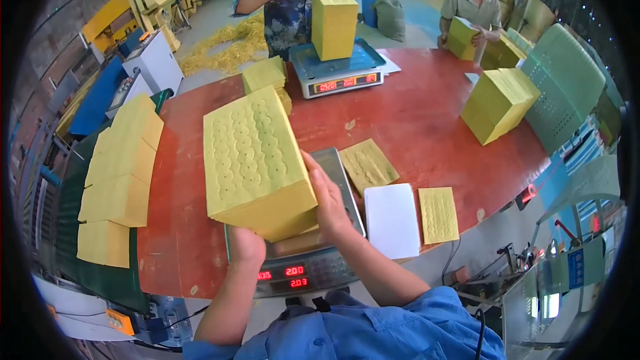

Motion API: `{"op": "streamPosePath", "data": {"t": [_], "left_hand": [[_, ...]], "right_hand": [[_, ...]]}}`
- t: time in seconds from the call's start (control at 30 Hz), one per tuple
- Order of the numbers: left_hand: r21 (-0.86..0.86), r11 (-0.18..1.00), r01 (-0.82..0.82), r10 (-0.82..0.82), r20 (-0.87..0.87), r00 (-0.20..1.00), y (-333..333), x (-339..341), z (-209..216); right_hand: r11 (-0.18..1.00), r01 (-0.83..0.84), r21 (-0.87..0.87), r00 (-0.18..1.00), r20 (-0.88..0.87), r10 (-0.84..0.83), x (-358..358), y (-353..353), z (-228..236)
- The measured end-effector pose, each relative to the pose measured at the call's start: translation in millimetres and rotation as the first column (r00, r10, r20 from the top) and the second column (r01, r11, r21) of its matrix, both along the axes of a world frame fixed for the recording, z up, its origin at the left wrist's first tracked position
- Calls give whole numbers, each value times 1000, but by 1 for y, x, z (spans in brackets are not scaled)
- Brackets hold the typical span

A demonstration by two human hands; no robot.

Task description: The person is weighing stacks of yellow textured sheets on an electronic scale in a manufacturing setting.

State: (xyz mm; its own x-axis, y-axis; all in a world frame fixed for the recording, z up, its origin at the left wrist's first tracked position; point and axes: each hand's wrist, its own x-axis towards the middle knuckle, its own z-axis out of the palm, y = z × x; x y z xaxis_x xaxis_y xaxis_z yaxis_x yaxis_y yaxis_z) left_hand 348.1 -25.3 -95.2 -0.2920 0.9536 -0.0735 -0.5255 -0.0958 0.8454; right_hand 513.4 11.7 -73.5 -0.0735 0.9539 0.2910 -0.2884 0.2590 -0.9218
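A thick block of yellow paper sheets (250,153), its top embossed with rows of scalloped, coin-like shapes, is tilted between my two hands. My left hand (247,245) supports its near lower edge, with most of the fingers hidden beneath. Along the right side of the block, my right hand (325,197) grips with its fingers pressed against the sheets. Below the block is a digital scale (333,265) with a lit red display, its platform partly covered. Loose embossed yellow sheets (438,215) and a white paper pile (391,220) lie right of the scale.
Beyond the block, a second scale (343,85) bears a tall yellow stack (335,25), with a person standing behind it. More stacks (117,200) line the left side of the red table (177,153). Another stack (500,103) stands right, near a seated person holding paper and a green perforated chair (567,87).
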Motion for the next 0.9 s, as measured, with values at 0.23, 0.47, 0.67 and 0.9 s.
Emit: {"op": "streamPosePath", "data": {"t": [0.23, 0.47, 0.67, 0.9], "left_hand": [[58, 998, 14, -11, -58, 998, 2, -2, 15], [-6, 1000, -25, 25, -17, 1000, 19, -2, 2], [50, 994, 100, -101, 28, 994, 23, -1, 9], [164, 978, 125, -131, 21, 991, -12, -9, 31]], "right_hand": [[991, -124, -59, 992, -40, 122, 12, 11, -12], [996, -76, -48, 996, -44, 74, 13, 19, 10], [992, -103, -70, 994, -41, 100, 9, 20, 1], [968, -38, -247, 992, -123, 8, 13, -28, 0]]}}
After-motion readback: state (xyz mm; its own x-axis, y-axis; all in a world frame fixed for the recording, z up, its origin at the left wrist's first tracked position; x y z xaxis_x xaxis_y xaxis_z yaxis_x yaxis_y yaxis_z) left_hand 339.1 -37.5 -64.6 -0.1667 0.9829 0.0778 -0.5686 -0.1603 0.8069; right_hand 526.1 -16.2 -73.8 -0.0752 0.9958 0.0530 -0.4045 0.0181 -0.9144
